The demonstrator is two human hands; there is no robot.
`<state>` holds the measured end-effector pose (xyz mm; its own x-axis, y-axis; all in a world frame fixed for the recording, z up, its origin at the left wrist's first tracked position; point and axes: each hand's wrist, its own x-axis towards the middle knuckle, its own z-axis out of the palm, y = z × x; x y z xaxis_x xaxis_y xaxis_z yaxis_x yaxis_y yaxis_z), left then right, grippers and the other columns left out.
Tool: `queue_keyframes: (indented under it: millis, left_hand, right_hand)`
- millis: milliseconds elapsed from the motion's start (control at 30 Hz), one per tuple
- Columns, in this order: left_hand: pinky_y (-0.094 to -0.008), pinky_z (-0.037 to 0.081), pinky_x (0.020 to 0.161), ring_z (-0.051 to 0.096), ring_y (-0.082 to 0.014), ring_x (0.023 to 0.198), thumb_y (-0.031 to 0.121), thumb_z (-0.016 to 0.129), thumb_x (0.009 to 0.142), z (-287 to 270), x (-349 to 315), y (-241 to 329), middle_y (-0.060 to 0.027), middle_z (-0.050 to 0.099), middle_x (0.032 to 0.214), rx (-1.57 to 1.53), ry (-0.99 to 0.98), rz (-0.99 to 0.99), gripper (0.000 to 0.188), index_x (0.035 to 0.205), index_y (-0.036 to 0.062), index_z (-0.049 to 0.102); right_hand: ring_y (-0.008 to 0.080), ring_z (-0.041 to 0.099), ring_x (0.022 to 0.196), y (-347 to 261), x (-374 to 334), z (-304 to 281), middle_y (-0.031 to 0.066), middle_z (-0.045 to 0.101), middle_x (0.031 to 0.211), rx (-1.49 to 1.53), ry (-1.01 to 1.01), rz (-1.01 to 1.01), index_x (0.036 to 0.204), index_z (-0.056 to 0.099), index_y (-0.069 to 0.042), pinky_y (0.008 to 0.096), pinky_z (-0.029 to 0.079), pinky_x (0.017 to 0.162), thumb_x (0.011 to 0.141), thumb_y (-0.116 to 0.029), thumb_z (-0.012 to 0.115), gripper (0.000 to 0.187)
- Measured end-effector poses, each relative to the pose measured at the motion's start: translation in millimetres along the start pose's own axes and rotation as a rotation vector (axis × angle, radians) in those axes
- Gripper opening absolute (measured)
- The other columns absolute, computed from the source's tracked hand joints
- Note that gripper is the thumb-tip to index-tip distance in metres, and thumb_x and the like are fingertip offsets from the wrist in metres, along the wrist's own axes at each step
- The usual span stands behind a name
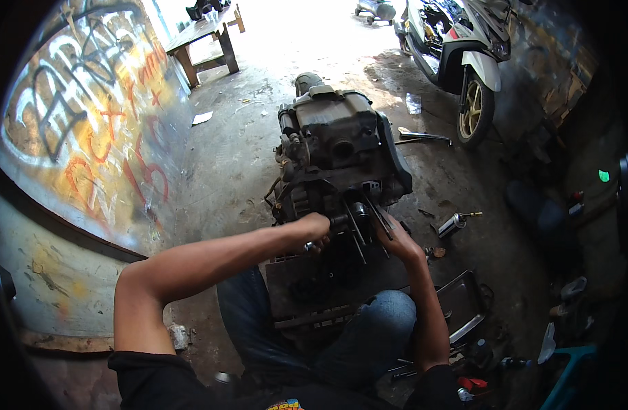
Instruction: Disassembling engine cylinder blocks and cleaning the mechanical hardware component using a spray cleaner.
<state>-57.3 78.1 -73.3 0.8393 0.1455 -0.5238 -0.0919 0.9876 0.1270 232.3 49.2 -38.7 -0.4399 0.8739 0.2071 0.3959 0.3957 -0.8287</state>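
Grey engine (338, 147), both hands (315, 229) gripping

Before you: stripped scooter engine (338, 147) on the concrete floor (225, 171); your left hand (315, 229) closed on a small metal tool at its near end, your right hand (396, 240) touching black rods (368, 219). Also present: spray can (452, 224), metal tray (464, 301), white scooter (464, 55), graffiti wall (88, 123).

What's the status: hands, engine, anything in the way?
Left hand gripping a part at the engine block base. Right hand on the studs. Spray can lies clear, right.
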Motion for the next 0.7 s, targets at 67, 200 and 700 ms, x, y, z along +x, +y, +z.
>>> queue_keyframes:
  millis: [67,200,700]
  left_hand:
    - [-0.032,0.044,0.059,0.054,-0.016,0.067,0.035,0.047,0.095,25,4,-5,-0.0033,0.054,0.084,0.459,0.446,0.269,0.025,0.103,0.012,0.054]
    - [-0.0354,0.044,0.05,0.054,-0.0196,0.058,0.038,0.034,0.099,73,7,-20,-0.0036,0.055,0.075,0.427,0.831,0.288,0.037,0.099,0.0087,0.055]
    - [-0.0478,0.044,0.055,0.06,-0.0464,0.069,0.029,0.035,0.102,48,64,-78,-0.027,0.057,0.071,1.091,1.272,1.537,0.039,0.091,-0.0031,0.054]
  right_hand:
    - [0.0325,0.053,0.094,8,-2,-1,0.0211,0.055,0.105,-0.008,0.007,-0.038,0.122,0.049,0.001,0.0394,0.043,0.087,0.094,-0.018,0.045,0.034]
    - [0.0333,0.053,0.093,18,-5,1,0.021,0.055,0.103,-0.09,-0.003,-0.003,0.119,0.049,0.002,0.0398,0.043,0.085,0.093,-0.017,0.045,0.033]
    - [0.0428,0.055,0.097,19,-4,-3,0.0251,0.056,0.11,-0.069,-0.022,0.091,0.122,0.05,0.002,0.0416,0.045,0.085,0.088,-0.006,0.05,0.035]
